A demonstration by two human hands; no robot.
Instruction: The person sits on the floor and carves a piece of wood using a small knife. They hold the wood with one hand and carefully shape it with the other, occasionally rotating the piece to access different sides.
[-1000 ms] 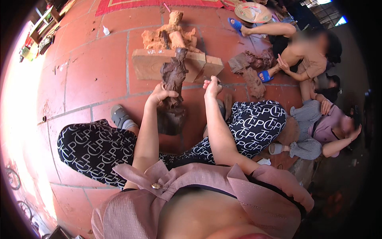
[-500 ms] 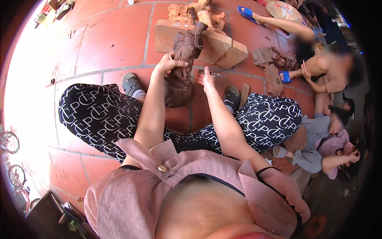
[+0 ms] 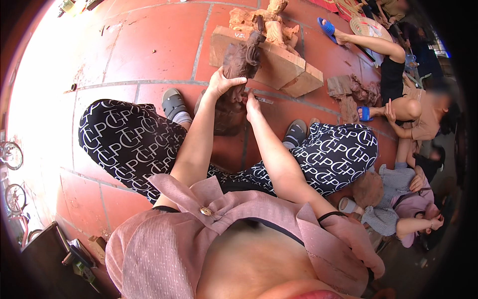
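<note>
A dark brown carved wooden statue (image 3: 241, 60) stands tilted between my feet, its narrow top leaning away to the right against a pale wood block (image 3: 279, 62). My left hand (image 3: 224, 84) is closed round the statue's middle from the left, thumb across its front. Lower down on the other side, my right hand (image 3: 253, 107) presses its curled fingers against the statue's edge; the fingertips are partly hidden. Behind the statue, a lighter, orange-toned carving (image 3: 274, 30) rests on the block. A small flat strip (image 3: 265, 100) lies on the tiles beside my right hand.
Red floor tiles (image 3: 154, 55) spread around my grey sandals (image 3: 174, 104). At right are a rough reddish carving (image 3: 363, 88) and a seated person wearing blue slippers (image 3: 366, 113). Another person (image 3: 413, 199) sits nearer. A woven hat (image 3: 369, 27) lies at the far right.
My right hand, held apart with its fingers spread, has moved in against the statue and curled its fingers. My left hand keeps its hold. The whole view has shifted slightly.
</note>
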